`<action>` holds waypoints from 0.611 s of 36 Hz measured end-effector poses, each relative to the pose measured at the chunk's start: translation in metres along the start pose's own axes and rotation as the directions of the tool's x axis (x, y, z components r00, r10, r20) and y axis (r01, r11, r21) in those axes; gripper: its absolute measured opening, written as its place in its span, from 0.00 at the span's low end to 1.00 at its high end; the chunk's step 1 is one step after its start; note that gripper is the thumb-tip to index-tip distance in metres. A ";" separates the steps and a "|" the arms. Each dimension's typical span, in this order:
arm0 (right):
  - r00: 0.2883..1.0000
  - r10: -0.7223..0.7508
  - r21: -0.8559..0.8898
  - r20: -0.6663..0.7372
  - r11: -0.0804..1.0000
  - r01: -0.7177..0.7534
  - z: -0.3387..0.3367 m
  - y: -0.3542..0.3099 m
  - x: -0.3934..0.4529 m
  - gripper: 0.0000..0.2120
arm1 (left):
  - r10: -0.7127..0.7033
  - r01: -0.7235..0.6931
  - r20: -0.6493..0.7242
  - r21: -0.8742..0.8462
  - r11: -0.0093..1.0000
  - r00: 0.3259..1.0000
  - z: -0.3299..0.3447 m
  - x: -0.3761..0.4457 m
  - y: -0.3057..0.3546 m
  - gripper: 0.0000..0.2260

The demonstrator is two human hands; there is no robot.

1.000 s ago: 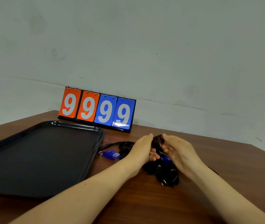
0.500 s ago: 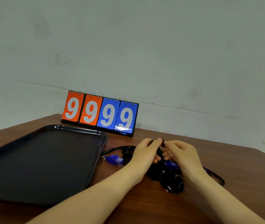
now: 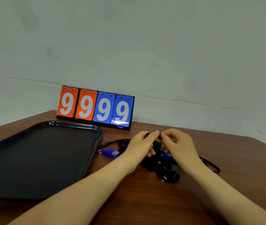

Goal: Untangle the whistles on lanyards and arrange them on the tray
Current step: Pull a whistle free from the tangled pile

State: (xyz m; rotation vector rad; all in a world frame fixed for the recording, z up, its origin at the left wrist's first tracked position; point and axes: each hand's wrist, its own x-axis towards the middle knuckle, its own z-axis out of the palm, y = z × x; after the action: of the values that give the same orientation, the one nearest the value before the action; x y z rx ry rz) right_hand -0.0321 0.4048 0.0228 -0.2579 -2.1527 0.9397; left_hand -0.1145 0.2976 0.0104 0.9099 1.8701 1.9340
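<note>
Progress: I'm judging this as the very start, since nothing is lying on the tray (image 3: 44, 125) and the whole bundle is sitting on the table (image 3: 226, 159) to its right.
Tangle: the knot of whistles and lanyards (image 3: 159, 163) is lying in one dark heap under and between my hands, just beside the tray's right rim.
Left hand: my left hand (image 3: 141, 146) is pinching a black bit at the top of the heap, thumb and forefinger pressed together on it.
Right hand: my right hand (image 3: 177, 145) is meeting it from the other side, fingers curled and pinching the same black bit; I'm apparently picking a strand loose.
Still to do: I'm reckoning every whistle needs freeing and laying out, so nearly all the work is ahead.
Blue whistles: I'm counting two for certain, one blue whistle (image 3: 110, 153) lying free at the heap's left edge by the tray, and a second blue whistle (image 3: 166, 155) peeking out between my hands.
Black whistles: I'm seeing at least one black whistle (image 3: 173, 173) at the near end; more may be buried, I cannot tell.
Lanyards: cords are looping out both sides, the lanyard loop (image 3: 211, 166) on the right being clearest; the count is hidden.
Tray: one.
Scoreboard: one flip scoreboard (image 3: 94, 108) standing at the back, showing four nines.
</note>
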 end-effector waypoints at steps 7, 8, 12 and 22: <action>0.999 -0.028 -0.002 0.032 1.000 0.028 0.000 0.000 -0.001 0.06 | -0.096 0.095 0.001 -0.160 0.983 0.995 -0.001 -0.003 0.006 0.11; 0.999 -0.029 -0.011 0.033 1.000 0.029 0.000 0.000 0.000 0.06 | -0.102 0.101 0.006 -0.171 0.980 0.995 0.000 -0.004 0.007 0.11; 0.999 -0.021 -0.041 0.051 0.999 0.023 0.001 0.000 0.000 0.06 | -0.074 0.072 -0.008 -0.151 0.986 0.997 0.001 -0.006 0.004 0.08; 0.999 -0.037 0.196 -0.001 0.980 0.037 0.001 -0.009 -0.003 0.06 | -0.085 0.085 0.014 -0.298 0.951 0.996 0.003 -0.010 0.008 0.10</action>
State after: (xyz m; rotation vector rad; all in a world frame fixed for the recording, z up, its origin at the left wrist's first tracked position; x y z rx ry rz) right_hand -0.0295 0.3970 0.0269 -0.1188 -2.0418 1.1223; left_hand -0.1031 0.2930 0.0162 0.7244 1.5301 2.0862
